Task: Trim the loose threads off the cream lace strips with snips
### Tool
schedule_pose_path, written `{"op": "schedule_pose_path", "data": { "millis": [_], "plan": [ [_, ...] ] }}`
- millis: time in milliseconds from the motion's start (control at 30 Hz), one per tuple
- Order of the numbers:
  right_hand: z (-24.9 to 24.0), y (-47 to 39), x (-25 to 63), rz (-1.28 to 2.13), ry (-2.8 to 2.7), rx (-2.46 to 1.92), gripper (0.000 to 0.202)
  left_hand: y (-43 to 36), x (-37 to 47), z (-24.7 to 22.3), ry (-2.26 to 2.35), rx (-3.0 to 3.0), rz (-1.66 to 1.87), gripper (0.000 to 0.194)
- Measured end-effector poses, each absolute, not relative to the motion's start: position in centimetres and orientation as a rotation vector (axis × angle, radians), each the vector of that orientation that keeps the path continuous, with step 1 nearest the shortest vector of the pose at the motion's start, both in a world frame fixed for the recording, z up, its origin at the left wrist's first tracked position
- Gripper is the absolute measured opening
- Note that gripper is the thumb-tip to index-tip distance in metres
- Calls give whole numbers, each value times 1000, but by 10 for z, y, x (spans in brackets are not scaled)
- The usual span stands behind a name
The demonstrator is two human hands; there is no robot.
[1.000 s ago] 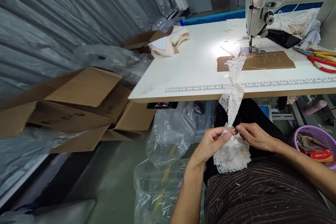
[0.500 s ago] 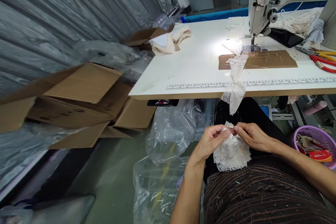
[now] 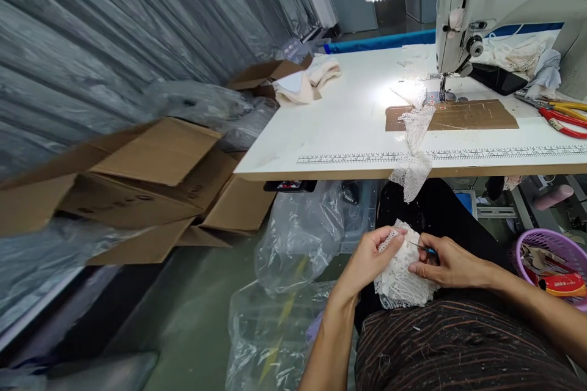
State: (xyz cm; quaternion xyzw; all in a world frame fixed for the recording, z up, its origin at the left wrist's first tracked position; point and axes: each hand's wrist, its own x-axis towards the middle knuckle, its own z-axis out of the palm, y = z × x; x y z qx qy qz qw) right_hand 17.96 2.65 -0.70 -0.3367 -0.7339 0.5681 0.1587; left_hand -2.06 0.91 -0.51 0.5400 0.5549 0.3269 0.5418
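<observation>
A bundle of white lace (image 3: 403,278) rests on my lap, below the table's front edge. My left hand (image 3: 373,256) pinches the top of this lace between thumb and fingers. On its right side, my right hand (image 3: 447,261) is closed on a small tool (image 3: 427,249) with a thin metal tip and a blue part; its tip points toward the lace at my left fingers. Another strip of lace (image 3: 415,159) runs from beneath the sewing machine's needle (image 3: 443,85) over the table edge and hangs down.
The sewing machine (image 3: 452,18) stands on the white table (image 3: 348,122). Red- and yellow-handled tools (image 3: 562,116) lie at the right. A purple basket (image 3: 518,250) is at lower right, an open cardboard box (image 3: 156,153) at left, and clear plastic bags (image 3: 298,238) hang under the table.
My right hand has moved slightly down and away from my left fingers, and the small tool now shows in it. The camera view has tilted up slightly.
</observation>
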Motion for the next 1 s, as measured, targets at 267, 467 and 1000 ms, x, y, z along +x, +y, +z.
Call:
{"op": "schedule_pose_path", "data": {
  "millis": [267, 467, 1000],
  "plan": [
    [7, 41, 187, 1288, -2053, -1133, 29, 57, -3, -23, 1538, 1556, 1147, 32],
    [15, 52, 185, 1087, -1872, -1142, 28, 46, 17, -5, 1472, 1848, 1076, 18],
    [24, 25, 175, 1284, -2021, -835, 22, 34, -9, -5, 905, 1258, 1078, 64]
  ]
}}
